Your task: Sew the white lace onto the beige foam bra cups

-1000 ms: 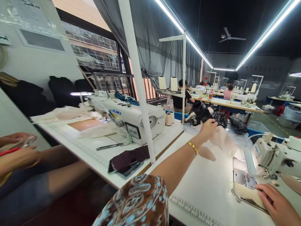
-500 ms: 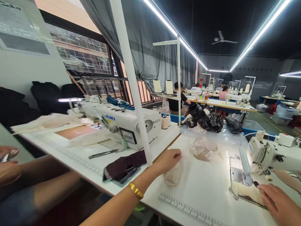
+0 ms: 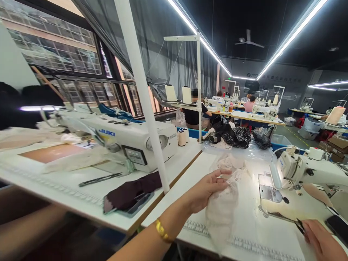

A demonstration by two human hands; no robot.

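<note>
My left hand (image 3: 208,190), with a gold bracelet (image 3: 162,231) at the wrist, is over the white table with its fingers closed on pale lace fabric (image 3: 224,206). The sheer cloth drapes down from it over the printed ruler (image 3: 252,248), slightly blurred. At the lower right my right hand (image 3: 323,239) is closed around a small dark pointed tool (image 3: 300,225); its exact kind is not clear. That hand is beside the front of a white sewing machine (image 3: 307,170), whose lamp lights the metal needle plate (image 3: 270,192).
To the left stands a JUKI sewing machine (image 3: 130,139), with tweezers (image 3: 99,179) and dark maroon cloth (image 3: 133,190) in front. A white post (image 3: 141,90) rises between the tables. Black plastic bags (image 3: 239,136) lie at the back. Another person's blurred arm (image 3: 32,214) is at lower left.
My view has turned right. My left hand has moved forward to the lace on the table, cloth hanging from it. My right hand has drawn back from the needle plate, and a pointed tool now shows.
</note>
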